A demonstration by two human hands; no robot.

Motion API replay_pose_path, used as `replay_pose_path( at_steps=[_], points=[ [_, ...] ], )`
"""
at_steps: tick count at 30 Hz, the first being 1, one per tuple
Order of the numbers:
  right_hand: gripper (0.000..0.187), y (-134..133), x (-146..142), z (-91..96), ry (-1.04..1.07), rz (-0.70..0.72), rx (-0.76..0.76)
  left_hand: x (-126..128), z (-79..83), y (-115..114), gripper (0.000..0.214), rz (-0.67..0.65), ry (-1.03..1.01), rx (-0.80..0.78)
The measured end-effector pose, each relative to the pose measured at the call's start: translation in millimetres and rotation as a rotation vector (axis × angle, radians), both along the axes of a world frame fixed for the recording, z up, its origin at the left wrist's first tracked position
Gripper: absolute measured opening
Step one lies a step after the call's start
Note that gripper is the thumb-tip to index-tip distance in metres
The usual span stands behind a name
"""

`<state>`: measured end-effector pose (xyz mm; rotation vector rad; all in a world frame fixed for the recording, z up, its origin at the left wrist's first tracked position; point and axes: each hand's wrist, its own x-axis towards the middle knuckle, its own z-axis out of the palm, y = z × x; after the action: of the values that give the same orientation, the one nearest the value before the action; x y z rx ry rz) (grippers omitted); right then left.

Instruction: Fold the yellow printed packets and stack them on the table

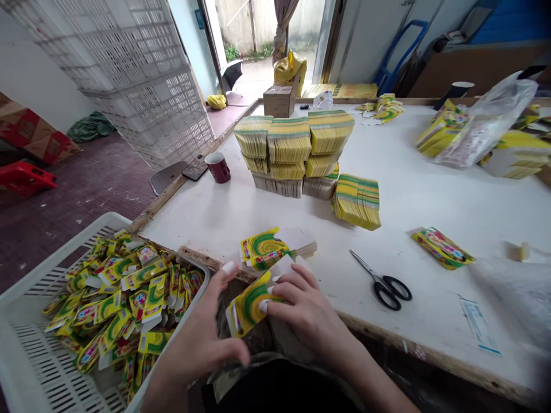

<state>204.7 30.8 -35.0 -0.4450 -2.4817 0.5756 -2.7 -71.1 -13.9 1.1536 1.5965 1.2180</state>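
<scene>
We're gripping the near carton in our right hand, left hand gaping; one-sided support is risking a drop.

Maroon mug just beside a black phone

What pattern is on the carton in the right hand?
The carton has a green swirl on yellow; best in head view.

The open doorway stands bright beyond the white table.
</scene>
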Motion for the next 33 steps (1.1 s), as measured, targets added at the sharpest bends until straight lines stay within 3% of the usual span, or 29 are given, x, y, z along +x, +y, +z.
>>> replay_pose_path(
  at_steps=[3, 5, 7, 8, 13, 15, 17, 19, 22, 25, 27, 29, 33],
  points=[
    [0.026, -11.5, -3.7, 0.8, 0.056, 0.000, -0.049, 17.5, -9.0, 7.2, 0.085, -0.133, 0.125, -0.135],
    [0.045, -17.2, -4.6, -6.6, 0.245, -0.184, -0.159, 30.3, -17.1, 11.7, 0.068, -0.115, 0.190, -0.113],
    [0.065, -19.6, -5.0, -16.4, 0.442, -0.367, -0.355, 39.5, -23.3, 12.7, 0.068, -0.039, 0.264, -0.059],
    [0.070, -19.9, -5.7, -20.8, 0.506, -0.391, -0.500, 42.7, -25.6, 11.9, 0.072, -0.006, 0.290, -0.036],
    [0.046, -19.4, -17.4, -24.3, 0.585, -0.082, -1.424, 52.4, -34.5, 5.5, 0.073, -0.021, 0.377, 0.051],
    [0.045, -19.2, -21.7, -19.9, 0.576, -0.033, -1.633, 55.8, -37.3, 4.3, 0.069, -0.085, 0.444, 0.074],
    [0.049, -18.2, -22.3, -16.7, 0.545, 0.007, -1.700, 58.4, -37.6, 4.7, 0.064, -0.143, 0.492, 0.078],
    [0.052, -16.8, -19.1, -16.1, 0.508, 0.041, -1.675, 59.2, -34.4, 6.8, 0.062, -0.190, 0.494, 0.057],
    [0.052, -15.9, -11.3, -17.8, 0.446, 0.057, -1.518, 56.4, -27.7, 12.5, 0.058, -0.216, 0.465, -0.023],
    [0.060, -17.7, -8.1, -19.0, 0.337, 0.089, -1.173, 53.4, -28.9, 18.1, 0.059, -0.218, 0.453, -0.072],
    [0.064, -19.4, -10.4, -20.9, 0.269, 0.075, -0.879, 53.9, -34.7, 20.4, 0.063, -0.185, 0.464, -0.014],
    [0.063, -19.8, -13.9, -25.6, 0.254, 0.034, -0.670, 55.7, -40.7, 21.3, 0.070, -0.053, 0.479, 0.065],
    [0.064, -15.2, -14.5, -41.8, 0.426, -0.247, -0.518, 55.2, -43.8, 19.7, 0.088, 0.346, 0.374, 0.003]
  ],
)
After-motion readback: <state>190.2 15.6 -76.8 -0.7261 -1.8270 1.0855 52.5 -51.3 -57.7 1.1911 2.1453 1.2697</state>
